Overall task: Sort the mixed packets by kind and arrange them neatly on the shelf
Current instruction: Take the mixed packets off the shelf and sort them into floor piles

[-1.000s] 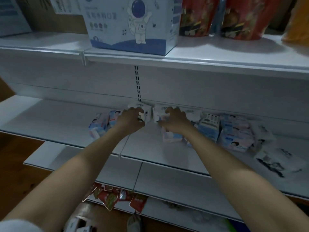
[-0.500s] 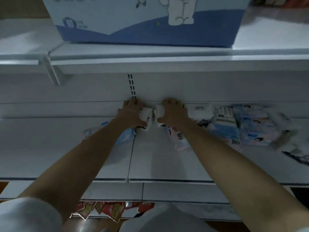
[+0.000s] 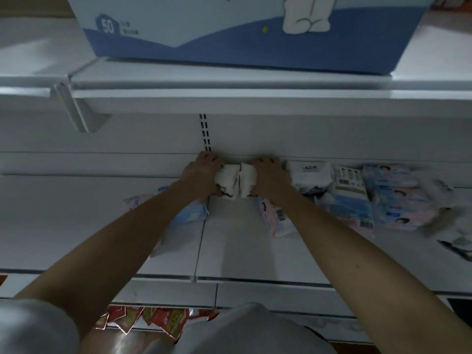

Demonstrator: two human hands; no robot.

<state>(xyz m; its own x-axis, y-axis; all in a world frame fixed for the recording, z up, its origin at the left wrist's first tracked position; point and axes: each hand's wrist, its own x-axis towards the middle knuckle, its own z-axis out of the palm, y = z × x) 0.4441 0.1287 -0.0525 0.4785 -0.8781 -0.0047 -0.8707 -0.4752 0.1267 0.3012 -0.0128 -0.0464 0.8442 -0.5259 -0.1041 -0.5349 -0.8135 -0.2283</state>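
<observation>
1. The left hand [image 3: 203,175] and right hand [image 3: 268,176] each grip a white packet, the left packet [image 3: 226,183] and the right packet [image 3: 247,181], now pressed side by side against the shelf's [image 3: 242,246] back wall; a second ago they stood apart.
2. That likely starts a white row.
3. Beyond the right hand, unsorted mixed packets [image 3: 357,198] lie jumbled; a blue packet [image 3: 190,215] sits under the left forearm.
</observation>
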